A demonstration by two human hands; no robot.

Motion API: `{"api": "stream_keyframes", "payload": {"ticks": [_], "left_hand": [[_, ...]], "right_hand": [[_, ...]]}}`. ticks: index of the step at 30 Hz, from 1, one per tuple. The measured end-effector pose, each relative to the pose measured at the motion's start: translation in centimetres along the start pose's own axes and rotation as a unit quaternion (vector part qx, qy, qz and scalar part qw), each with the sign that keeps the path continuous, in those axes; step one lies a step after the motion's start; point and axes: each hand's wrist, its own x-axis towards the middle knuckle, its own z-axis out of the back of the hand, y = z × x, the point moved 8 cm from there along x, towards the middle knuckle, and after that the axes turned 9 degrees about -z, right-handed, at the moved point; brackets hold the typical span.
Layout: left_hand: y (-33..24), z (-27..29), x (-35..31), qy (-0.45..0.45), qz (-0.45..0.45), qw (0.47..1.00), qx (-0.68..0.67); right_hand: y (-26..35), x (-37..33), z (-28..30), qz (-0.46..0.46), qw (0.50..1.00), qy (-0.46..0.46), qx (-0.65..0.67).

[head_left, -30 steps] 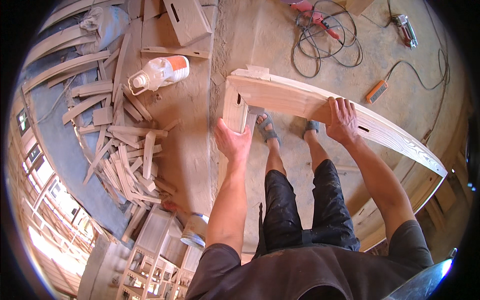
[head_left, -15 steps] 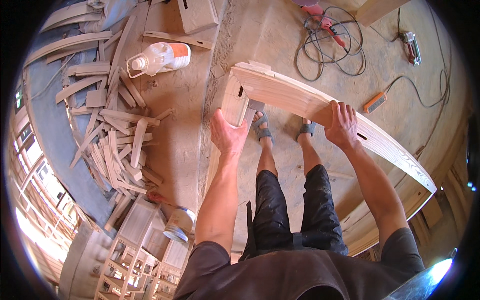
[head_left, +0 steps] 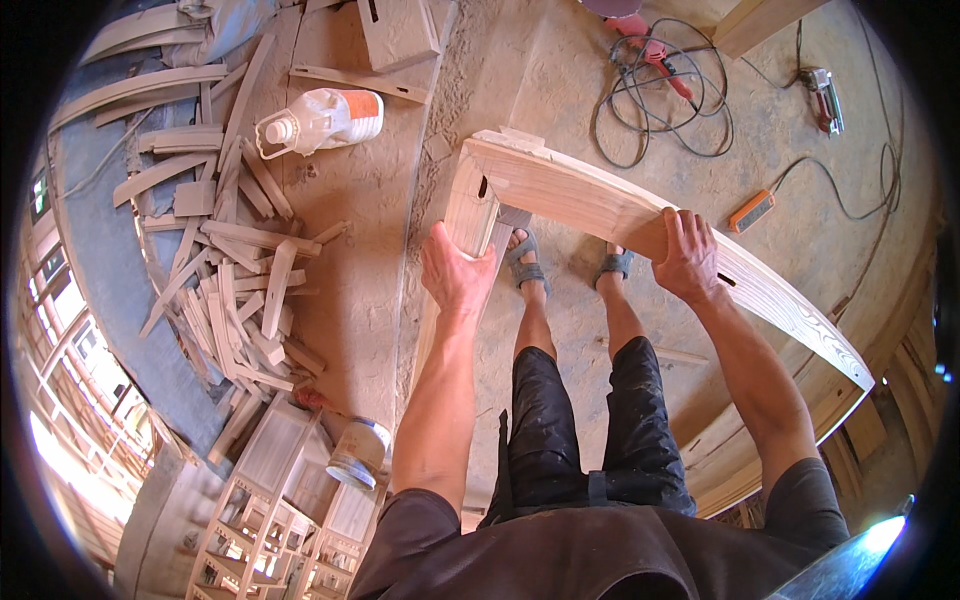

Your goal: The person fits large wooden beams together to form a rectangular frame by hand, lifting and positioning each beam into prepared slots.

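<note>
A pale wooden frame [head_left: 570, 187] with slotted mortises surrounds my legs, its long far rail bowing from the middle down to the right. My left hand [head_left: 459, 268] grips the short left side piece, just below the corner where it joins the rail. The thumb lies along the inner face. Over the top edge of the long rail curl the fingers of my right hand [head_left: 689, 258], to the left of a dark slot. The undersides of both grips are hidden.
Wood offcuts [head_left: 240, 290] lie heaped at left, near a white plastic jug [head_left: 322, 120]. A tin can [head_left: 358, 453] stands lower left by slatted wooden furniture [head_left: 262, 510]. Beyond the frame are a red power tool [head_left: 655, 55] with coiled cord, an orange power strip [head_left: 752, 211] and another corded tool [head_left: 824, 101].
Almost nothing differs. The whole scene sits slightly lower and to the right in the picture, and both hands keep their grip on the frame.
</note>
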Motion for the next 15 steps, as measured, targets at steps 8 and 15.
{"api": "stream_keyframes", "payload": {"ticks": [8,15], "left_hand": [[0.14,-0.12,-0.25,-0.022,-0.010,1.000,-0.006],[0.21,-0.38,-0.24,-0.023,-0.009,1.000,-0.004]], "right_hand": [[-0.29,-0.22,-0.36,0.000,1.000,0.012,0.002],[-0.15,0.13,-0.04,-0.009,1.000,0.019,-0.015]]}}
